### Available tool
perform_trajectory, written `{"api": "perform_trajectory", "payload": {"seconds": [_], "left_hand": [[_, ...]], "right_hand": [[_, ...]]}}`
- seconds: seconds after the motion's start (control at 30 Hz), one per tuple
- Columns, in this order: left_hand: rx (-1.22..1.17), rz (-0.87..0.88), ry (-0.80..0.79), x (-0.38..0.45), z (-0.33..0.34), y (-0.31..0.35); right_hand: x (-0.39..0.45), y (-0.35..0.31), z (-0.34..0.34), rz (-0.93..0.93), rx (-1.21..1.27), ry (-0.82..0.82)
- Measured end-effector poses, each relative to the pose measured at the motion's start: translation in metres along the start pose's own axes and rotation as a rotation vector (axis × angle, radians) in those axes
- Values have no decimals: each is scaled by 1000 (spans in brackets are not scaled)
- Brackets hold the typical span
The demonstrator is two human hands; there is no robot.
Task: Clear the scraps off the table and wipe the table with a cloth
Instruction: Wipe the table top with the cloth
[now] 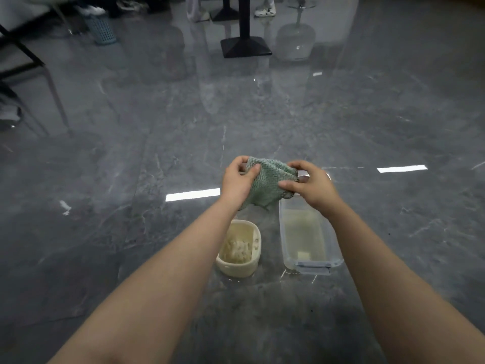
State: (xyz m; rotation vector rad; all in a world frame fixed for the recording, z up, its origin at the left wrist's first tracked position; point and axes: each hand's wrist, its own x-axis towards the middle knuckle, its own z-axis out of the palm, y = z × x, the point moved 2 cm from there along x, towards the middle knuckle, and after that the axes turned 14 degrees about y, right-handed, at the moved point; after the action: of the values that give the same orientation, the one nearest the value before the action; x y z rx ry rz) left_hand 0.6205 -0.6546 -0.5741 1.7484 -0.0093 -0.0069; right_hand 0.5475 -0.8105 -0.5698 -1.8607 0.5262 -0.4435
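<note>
A green knitted cloth (265,183) hangs bunched between both hands, above the far end of a clear plastic tub. My left hand (237,181) grips its left edge with curled fingers. My right hand (308,185) pinches its right edge between thumb and fingers. Below the hands on the grey marble floor (131,179) stand a cream oval bin (240,269) holding pale scraps and a clear rectangular tub (284,232) with cloudy water in it.
A black table pedestal base (245,47) and a glass stand (295,43) sit far ahead. A blue mesh basket (102,31) and dark chair legs (34,82) are at the far left. People's feet show at the top edge.
</note>
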Motion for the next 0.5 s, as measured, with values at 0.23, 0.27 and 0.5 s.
{"api": "perform_trajectory", "payload": {"seconds": [0.23,0.27,0.5], "left_hand": [[39,49,31,22,-39,133],[47,61,39,24,-45,158],[-3,134,92,30,-97,355]], "right_hand": [[17,-139,-17,-117,-105,49],[20,-166,-23,-133,-111,47],[33,-370,-76,-273,-121,51]]}}
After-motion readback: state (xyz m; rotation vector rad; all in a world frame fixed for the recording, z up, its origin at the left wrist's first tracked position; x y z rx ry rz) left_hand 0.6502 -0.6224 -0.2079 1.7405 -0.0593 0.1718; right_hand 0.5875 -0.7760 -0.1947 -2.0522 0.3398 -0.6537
